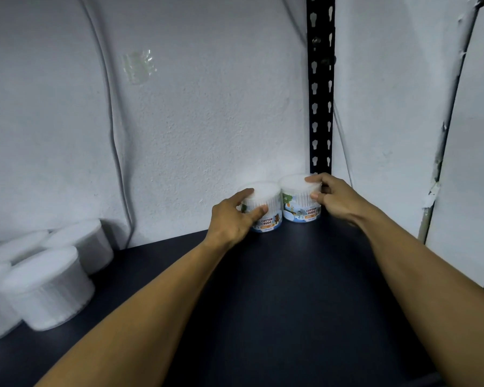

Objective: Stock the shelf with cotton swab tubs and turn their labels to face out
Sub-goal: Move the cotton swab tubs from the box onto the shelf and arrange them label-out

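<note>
Two round cotton swab tubs stand side by side at the back right of the dark shelf (pixel 277 289), against the wall. My left hand (pixel 232 219) grips the left tub (pixel 267 210), thumb on its front and fingers on its lid. My right hand (pixel 336 198) grips the right tub (pixel 298 203) from its right side. Both tubs show a "COTTON BUDS" label turned toward me. The two tubs touch or nearly touch each other.
Several more white tubs (pixel 48 286) stand clustered at the shelf's left edge, with no labels showing. A black perforated upright (pixel 320 93) rises behind the right tub. A white textured wall (pixel 193 121) backs the shelf.
</note>
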Motion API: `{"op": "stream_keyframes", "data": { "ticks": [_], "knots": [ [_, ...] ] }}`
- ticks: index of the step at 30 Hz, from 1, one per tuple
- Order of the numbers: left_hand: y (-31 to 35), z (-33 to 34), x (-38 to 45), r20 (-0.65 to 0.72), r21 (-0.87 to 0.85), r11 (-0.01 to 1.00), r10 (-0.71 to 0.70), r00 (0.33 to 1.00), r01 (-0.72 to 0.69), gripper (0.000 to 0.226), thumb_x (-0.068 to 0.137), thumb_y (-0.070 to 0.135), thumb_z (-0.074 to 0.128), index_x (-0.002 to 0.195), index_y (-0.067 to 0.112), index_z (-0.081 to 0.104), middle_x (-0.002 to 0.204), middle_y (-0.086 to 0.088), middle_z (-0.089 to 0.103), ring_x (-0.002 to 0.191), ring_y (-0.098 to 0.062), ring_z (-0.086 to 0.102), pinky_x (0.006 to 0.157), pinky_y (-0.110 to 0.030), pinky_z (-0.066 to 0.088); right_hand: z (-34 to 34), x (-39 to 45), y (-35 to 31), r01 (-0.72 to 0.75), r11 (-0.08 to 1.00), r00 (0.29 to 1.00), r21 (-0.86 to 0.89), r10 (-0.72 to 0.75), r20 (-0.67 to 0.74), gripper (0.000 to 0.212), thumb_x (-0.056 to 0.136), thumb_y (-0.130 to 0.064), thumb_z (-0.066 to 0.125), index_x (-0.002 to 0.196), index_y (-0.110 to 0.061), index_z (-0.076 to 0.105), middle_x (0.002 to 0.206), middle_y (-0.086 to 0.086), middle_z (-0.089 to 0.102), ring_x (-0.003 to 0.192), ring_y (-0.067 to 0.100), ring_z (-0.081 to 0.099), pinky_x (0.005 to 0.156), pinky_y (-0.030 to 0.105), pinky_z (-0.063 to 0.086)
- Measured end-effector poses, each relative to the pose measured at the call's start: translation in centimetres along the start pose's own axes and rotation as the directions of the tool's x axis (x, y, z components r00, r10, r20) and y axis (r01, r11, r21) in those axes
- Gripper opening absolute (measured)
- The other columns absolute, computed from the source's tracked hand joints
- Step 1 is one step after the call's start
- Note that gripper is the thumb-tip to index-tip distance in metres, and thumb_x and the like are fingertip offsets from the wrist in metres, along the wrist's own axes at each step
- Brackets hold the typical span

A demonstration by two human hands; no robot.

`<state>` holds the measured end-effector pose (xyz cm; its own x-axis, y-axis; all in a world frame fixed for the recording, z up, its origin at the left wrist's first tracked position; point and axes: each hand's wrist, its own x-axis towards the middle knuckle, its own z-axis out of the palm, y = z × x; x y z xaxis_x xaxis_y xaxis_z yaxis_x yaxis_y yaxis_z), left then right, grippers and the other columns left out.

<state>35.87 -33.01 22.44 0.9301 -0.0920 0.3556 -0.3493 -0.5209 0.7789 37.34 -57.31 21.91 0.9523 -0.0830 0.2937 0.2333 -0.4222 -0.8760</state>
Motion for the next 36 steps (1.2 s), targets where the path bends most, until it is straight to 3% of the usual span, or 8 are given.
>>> {"op": "stream_keyframes", "data": {
  "ticks": [15, 21, 24, 27, 30, 33, 36],
  "knots": [
    [-0.2, 0.1, 0.0, -0.017, -0.007, 1.000, -0.010, 1.000, 0.009, 0.059, 0.078, 0.037, 0.079, 0.133, 0.025, 0.059, 0.128, -0.002, 0.062, 0.111, -0.015, 0.063, 0.098, -0.029, 0.050, 0.4, 0.3, 0.2, 0.028, 1.000, 1.000, 0.004, -0.028, 0.004, 0.034, 0.094, -0.002, 0.050, 0.115, -0.028, 0.053, 0.133, 0.007, 0.051, 0.118, 0.020, 0.051, 0.102, 0.037, 0.044],
    [-0.3, -0.1, -0.1, 0.003, 0.039, 0.999, 0.007, 1.000, -0.007, 0.062, 0.081, 0.041, 0.076, 0.137, 0.026, 0.054, 0.134, -0.003, 0.059, 0.115, -0.017, 0.060, 0.100, -0.034, 0.049, 0.4, 0.0, -0.2, 0.006, 0.998, 1.000, -0.064, -0.005, 0.014, 0.037, 0.096, -0.006, 0.048, 0.128, -0.024, 0.049, 0.134, 0.008, 0.049, 0.119, 0.020, 0.049, 0.102, 0.035, 0.043],
    [-0.2, -0.1, -0.3, 0.011, 0.285, 0.957, 0.053, 0.999, -0.054, 0.071, 0.085, 0.057, 0.064, 0.146, 0.032, 0.039, 0.138, -0.003, 0.057, 0.121, -0.023, 0.057, 0.100, -0.041, 0.048, 0.5, -0.5, -0.7, 0.017, 0.988, 1.000, -0.150, -0.014, 0.025, 0.044, 0.097, -0.009, 0.045, 0.138, -0.024, 0.039, 0.142, 0.009, 0.042, 0.130, 0.023, 0.042, 0.105, 0.030, 0.035],
    [0.5, -0.6, -0.8, -0.015, 0.571, 0.817, 0.104, 0.995, -0.077, 0.079, 0.087, 0.068, 0.050, 0.152, 0.036, 0.019, 0.139, -0.005, 0.054, 0.121, -0.028, 0.054, 0.093, -0.045, 0.045, 0.5, -1.1, -1.2, 0.041, 0.944, 0.999, -0.326, -0.035, 0.022, 0.050, 0.099, -0.015, 0.042, 0.147, -0.020, 0.027, 0.148, 0.011, 0.033, 0.135, 0.026, 0.035, 0.108, 0.031, 0.029],
    [1.4, -1.5, -1.6, -0.053, 0.619, 0.783, 0.122, 0.991, -0.063, 0.077, 0.089, 0.069, 0.043, 0.152, 0.031, 0.018, 0.138, -0.006, 0.053, 0.120, -0.030, 0.055, 0.090, -0.044, 0.045, 0.4, -1.9, -2.3, 0.037, 0.841, 0.999, -0.540, -0.045, 0.000, 0.059, 0.095, -0.019, 0.044, 0.148, -0.025, 0.017, 0.149, 0.008, 0.029, 0.133, 0.031, 0.036, 0.106, 0.047, 0.036],
    [2.3, -3.4, -3.2, -0.082, 0.611, 0.787, 0.169, 0.982, -0.084, 0.065, 0.094, 0.062, 0.039, 0.148, 0.028, 0.027, 0.137, -0.006, 0.054, 0.118, -0.029, 0.056, 0.090, -0.043, 0.044, 0.9, -3.4, -4.4, -0.016, 0.741, 0.998, -0.672, -0.031, -0.058, 0.070, 0.092, -0.016, 0.046, 0.149, -0.022, 0.007, 0.150, 0.011, 0.023, 0.132, 0.033, 0.032, 0.100, 0.047, 0.039],
    [2.7, -6.6, -5.3, -0.120, 0.588, 0.802, 0.214, 0.970, -0.104, 0.056, 0.095, 0.056, 0.041, 0.144, 0.029, 0.034, 0.132, -0.002, 0.057, 0.114, -0.026, 0.058, 0.089, -0.042, 0.045, 2.3, -5.7, -7.1, 0.009, 0.701, 0.989, -0.713, -0.112, -0.098, 0.069, 0.090, -0.016, 0.050, 0.148, -0.017, 0.011, 0.151, 0.013, 0.020, 0.138, 0.030, 0.021, 0.097, 0.047, 0.040]
  ]
}}
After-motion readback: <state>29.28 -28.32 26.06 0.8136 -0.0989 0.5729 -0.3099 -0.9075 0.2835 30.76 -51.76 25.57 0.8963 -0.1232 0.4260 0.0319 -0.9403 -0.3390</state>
